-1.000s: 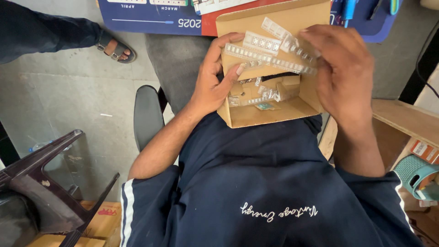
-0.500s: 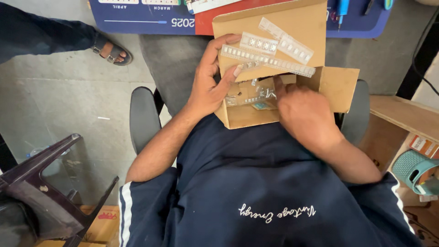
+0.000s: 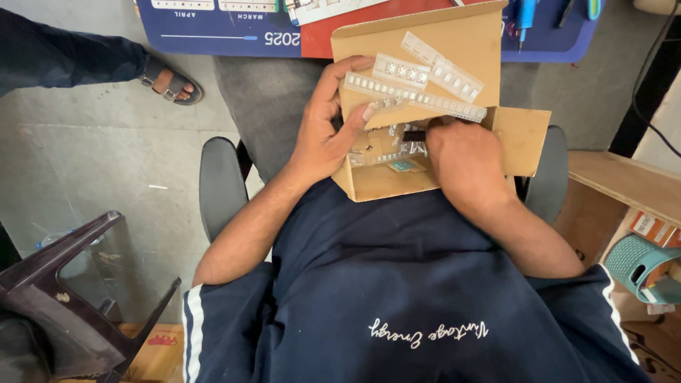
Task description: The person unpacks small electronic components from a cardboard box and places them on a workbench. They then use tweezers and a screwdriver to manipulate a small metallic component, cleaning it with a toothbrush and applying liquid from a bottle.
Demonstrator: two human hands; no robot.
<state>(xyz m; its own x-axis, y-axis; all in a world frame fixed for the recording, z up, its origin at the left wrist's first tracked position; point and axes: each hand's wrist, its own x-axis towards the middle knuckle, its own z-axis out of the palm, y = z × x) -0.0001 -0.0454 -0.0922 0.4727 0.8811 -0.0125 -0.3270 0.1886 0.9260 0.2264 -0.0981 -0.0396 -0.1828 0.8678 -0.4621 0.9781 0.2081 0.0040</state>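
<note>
Grey floor (image 3: pixel 85 156) fills the left side, w/ a dark plastic chair (image 3: pixel 64 298) tipped at near left. Black seat (image 3: pixel 223 184) carries the person, whose navy shirt (image 3: pixel 425 298) takes up the near centre. At far edge lies a blue and red calendar mat (image 3: pixel 220 28) on the tabletop, pens at its far right. Another person's sandalled foot (image 3: pixel 170 79) sits at far left, well apart from the work.

Open cardboard box (image 3: pixel 440 120) rests on the lap, centre frame, lid flap raised toward the far side, one side flap (image 3: pixel 521 138) folded out to the right. Left hand (image 3: pixel 330 131) grips the box's left wall; its fingers are closed around the lid's edge, thumb pinning clear plastic component strips (image 3: pixel 418 89) against the inside of the lid. Three strips approx., lying across each other, longest one running left to right.

Right hand (image 3: pixel 464 159) is down inside the box at its right side, fingers curled together; cannot tell whether they are clamped on anything. Just left of it, small clear packets (image 3: pixel 386 145) and a small teal piece (image 3: pixel 404 166) lie on the box bottom.

At near right, a teal basket (image 3: pixel 638 262) sits by a wooden shelf (image 3: pixel 624 181).
</note>
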